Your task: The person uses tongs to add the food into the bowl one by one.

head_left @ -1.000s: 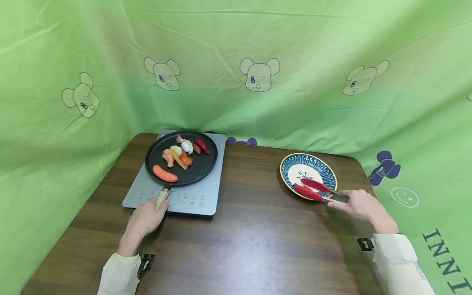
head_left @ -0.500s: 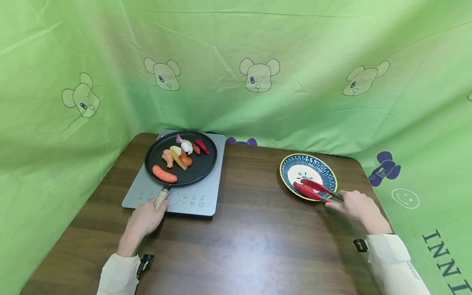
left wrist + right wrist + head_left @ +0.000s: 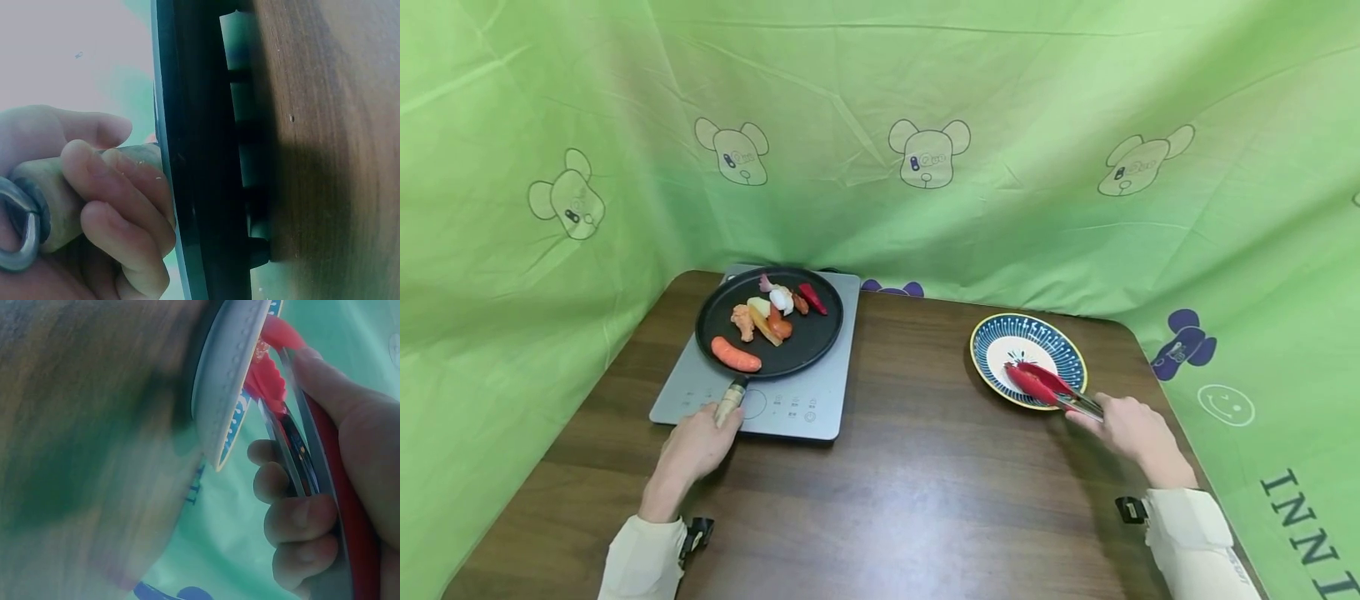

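Observation:
My left hand (image 3: 698,443) grips the pale wooden handle (image 3: 57,187) of a black frying pan (image 3: 801,354), with a metal ring at the handle's end. On the pan lie a sausage (image 3: 735,355), a red pepper piece (image 3: 813,298), a white-and-pink shrimp (image 3: 781,298) and several other food pieces. At the right, my right hand (image 3: 1135,429) holds red-tipped metal tongs (image 3: 1037,385) by their arms, thumb on one side and fingers curled round the other. The tong tips are close together over a blue-patterned plate (image 3: 987,342). A small orange-pink piece (image 3: 262,347) shows between them.
The pan sits on a grey induction cooktop (image 3: 827,408) at the left of the wooden table (image 3: 910,467). A green curtain (image 3: 865,217) with bear prints hangs behind the table and along both sides.
The tong tips have come together over the plate and shifted slightly right. My right forearm has drawn a little to the left. My left hand and the pan have stayed put.

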A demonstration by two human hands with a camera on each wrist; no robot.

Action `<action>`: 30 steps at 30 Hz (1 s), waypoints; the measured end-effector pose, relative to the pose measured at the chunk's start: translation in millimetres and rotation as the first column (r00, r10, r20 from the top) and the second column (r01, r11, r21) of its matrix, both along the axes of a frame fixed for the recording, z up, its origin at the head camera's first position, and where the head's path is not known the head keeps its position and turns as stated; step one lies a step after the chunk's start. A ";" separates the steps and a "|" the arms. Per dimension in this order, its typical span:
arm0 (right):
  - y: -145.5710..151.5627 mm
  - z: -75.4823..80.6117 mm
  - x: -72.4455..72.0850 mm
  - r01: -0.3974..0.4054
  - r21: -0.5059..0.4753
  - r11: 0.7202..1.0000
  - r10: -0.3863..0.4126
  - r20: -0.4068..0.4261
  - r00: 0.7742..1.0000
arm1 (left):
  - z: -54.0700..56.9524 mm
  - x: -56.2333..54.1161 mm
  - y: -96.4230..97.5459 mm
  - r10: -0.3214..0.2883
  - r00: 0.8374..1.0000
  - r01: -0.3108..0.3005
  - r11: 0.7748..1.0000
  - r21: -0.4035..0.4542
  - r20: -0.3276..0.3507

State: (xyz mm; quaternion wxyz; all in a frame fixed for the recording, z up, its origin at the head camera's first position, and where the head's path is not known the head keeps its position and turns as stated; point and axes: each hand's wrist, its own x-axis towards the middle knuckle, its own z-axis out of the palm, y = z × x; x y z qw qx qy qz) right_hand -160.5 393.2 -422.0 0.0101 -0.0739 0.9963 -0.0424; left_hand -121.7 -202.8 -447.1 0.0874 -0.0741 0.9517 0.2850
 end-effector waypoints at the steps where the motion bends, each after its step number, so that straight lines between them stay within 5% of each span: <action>1: 0.5 -0.2 0.3 0.001 0.000 1.000 -0.001 -0.004 1.000 | -0.2 0.3 0.1 0.001 1.000 -0.001 1.000 0.004 0.001; 30: -10.7 6.5 7.6 0.039 -0.156 0.987 -0.073 -0.216 0.974 | 0.1 0.4 -0.3 -0.006 1.000 0.006 1.000 0.005 -0.004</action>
